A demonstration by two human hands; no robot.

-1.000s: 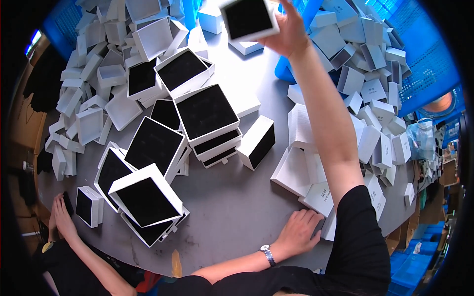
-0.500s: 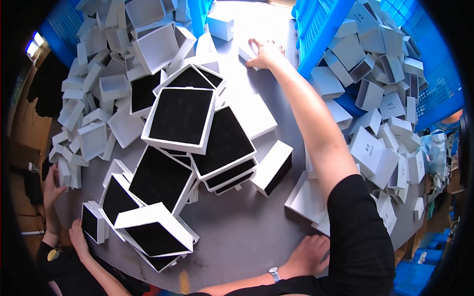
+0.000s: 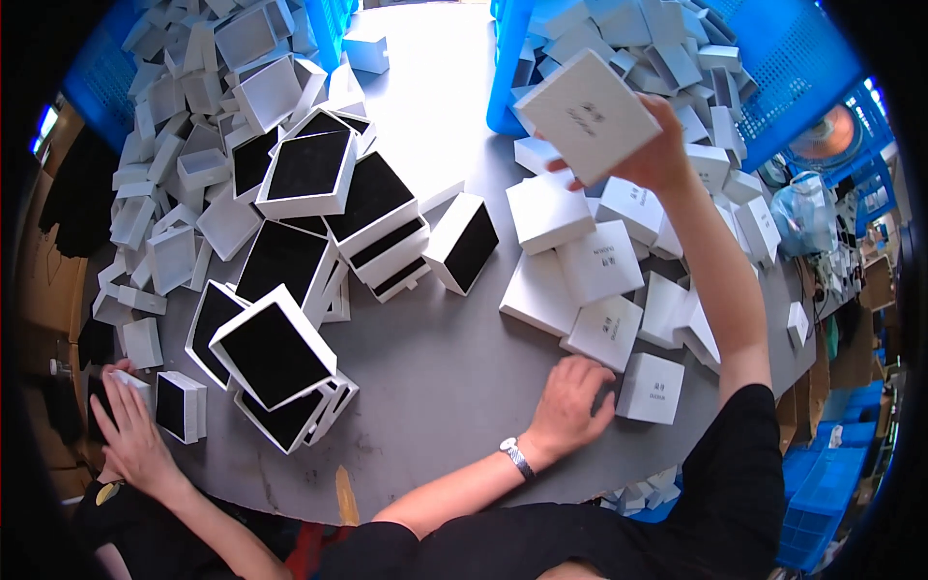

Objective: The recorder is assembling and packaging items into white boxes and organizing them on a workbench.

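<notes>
My right hand grips a square white box by its edge, raised over the right side of the table. Its printed face shows; its underside is hidden. Below it, several white boxes lie stacked loosely. My left hand, a watch at its wrist, rests on the table with bent fingers and the thumb apart, holding nothing. It is close beside a printed white box and at the near edge of another white box.
White box parts with black inserts are piled left of centre. Beyond them rises a heap of white box parts. Blue crates stand at the back. A co-worker's hand is at the left edge, near a small box.
My right hand has come back from the far middle of the table and holds a white box up on the right. The view has shifted. The co-worker's hands have moved closer together.
</notes>
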